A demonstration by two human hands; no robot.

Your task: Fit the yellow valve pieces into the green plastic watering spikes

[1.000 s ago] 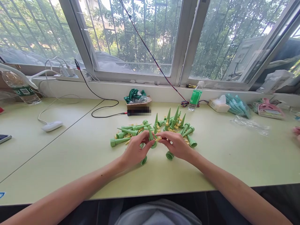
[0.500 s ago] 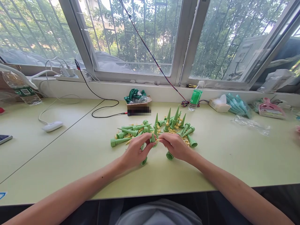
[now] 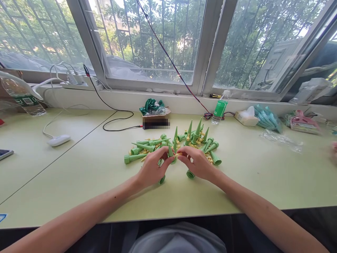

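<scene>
My left hand (image 3: 152, 168) is closed around a green plastic watering spike (image 3: 170, 151), its pointed end up. At the spike's right side my right hand (image 3: 198, 163) pinches a small yellow valve (image 3: 178, 154). The fingertips of both hands nearly meet there, and they partly hide the joint between valve and spike. Several loose green spikes (image 3: 135, 158) lie on the left with yellow valves among them. Behind my right hand stand upright spikes (image 3: 197, 133) with yellow valves on them. One open-ended spike (image 3: 191, 174) lies under my right hand.
A small cardboard box (image 3: 155, 117) with green plastic wrapping stands beyond the pile. A water bottle (image 3: 219, 109), a tissue box (image 3: 246, 117) and teal packets (image 3: 268, 118) line the window side. A white mouse (image 3: 59, 140) and a phone (image 3: 5, 154) lie on the left.
The spike in my left hand stands slightly farther left and higher. My right fingers have shifted a little on the yellow valve. The rest of the pile looks the same.
</scene>
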